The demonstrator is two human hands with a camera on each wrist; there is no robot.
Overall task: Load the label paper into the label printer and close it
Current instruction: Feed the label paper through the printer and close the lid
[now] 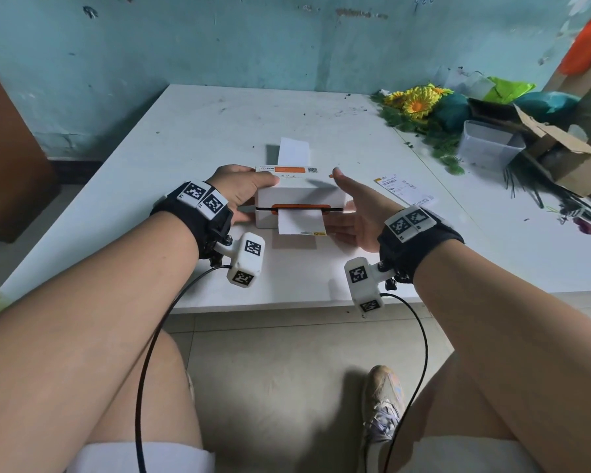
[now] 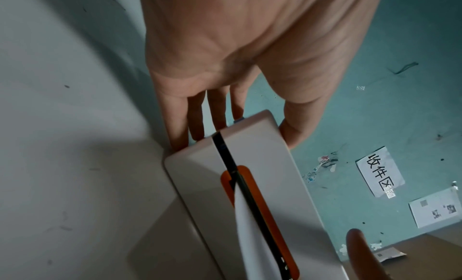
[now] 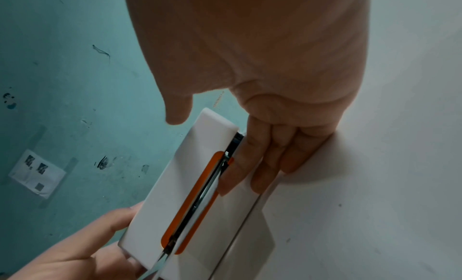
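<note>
A white label printer point(image 1: 301, 196) with an orange slot trim stands in the middle of the white table point(image 1: 185, 131), its lid down. A strip of label paper point(image 1: 301, 224) hangs out of the front slot, and more paper point(image 1: 294, 151) stands up behind the printer. My left hand point(image 1: 246, 194) grips the printer's left end point(image 2: 257, 152), thumb on the lid and fingers down the side. My right hand point(image 1: 354, 211) is at the right end, fingers point(image 3: 262, 165) straight against the lower front of the printer point(image 3: 170, 185). Its thumb point(image 3: 177, 114) is lifted just off the lid.
A loose printed label point(image 1: 403, 189) lies right of the printer. Artificial flowers point(image 1: 420, 104), a clear plastic tub point(image 1: 488, 145) and an open cardboard box point(image 1: 560, 155) crowd the table's far right. The table's front edge point(image 1: 287, 303) is close to my knees.
</note>
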